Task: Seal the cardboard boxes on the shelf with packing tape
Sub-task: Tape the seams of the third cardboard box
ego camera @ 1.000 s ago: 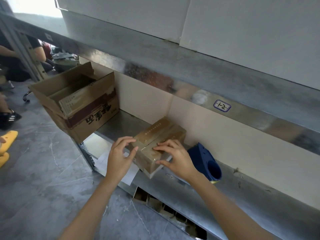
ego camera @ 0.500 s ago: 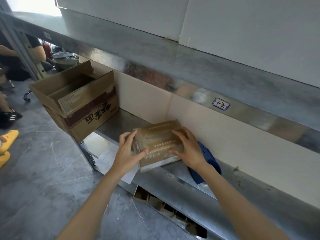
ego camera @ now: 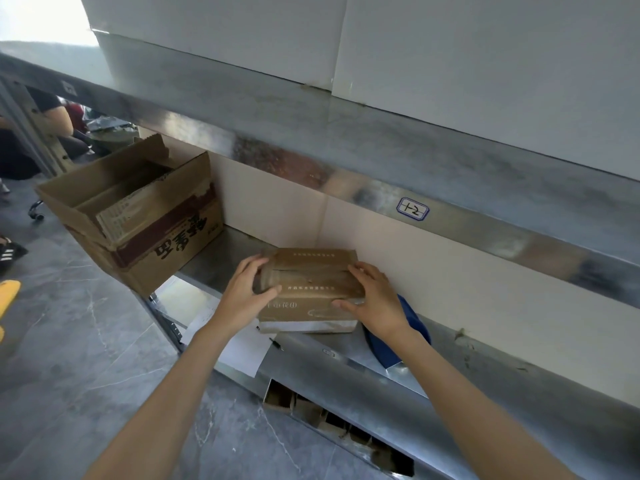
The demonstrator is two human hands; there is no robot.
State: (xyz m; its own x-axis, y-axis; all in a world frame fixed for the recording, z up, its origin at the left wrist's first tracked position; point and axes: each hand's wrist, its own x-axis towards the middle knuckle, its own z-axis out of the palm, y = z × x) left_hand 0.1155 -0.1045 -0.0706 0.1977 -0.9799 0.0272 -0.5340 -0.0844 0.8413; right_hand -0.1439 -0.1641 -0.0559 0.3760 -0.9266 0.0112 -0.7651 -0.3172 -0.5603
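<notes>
Trouble could come first from the front edge: the small box lies on the metal shelf close to its lip. Only the two hands steady it, so a push toward the person could tip it off onto the floor. A second risk is the top flaps. If the grip relaxes before tape is laid, I judge the middle seam may open and the tape would go on crooked. I cannot tell whether tape already covers that seam. The blue object, probably the tape dispenser, sits on the shelf just behind the right wrist, so a backward elbow move may knock it.

The left hand grips the left end of the small box. Its fingers are half closed and curled over the top corner, and the thumb presses the top near the front edge. The right hand holds the right end. Here the fingers are almost straight along the top edge and the thumb lies on the front face. Neither hand holds tape. A large open carton stands well apart at the left end of the shelf.
</notes>
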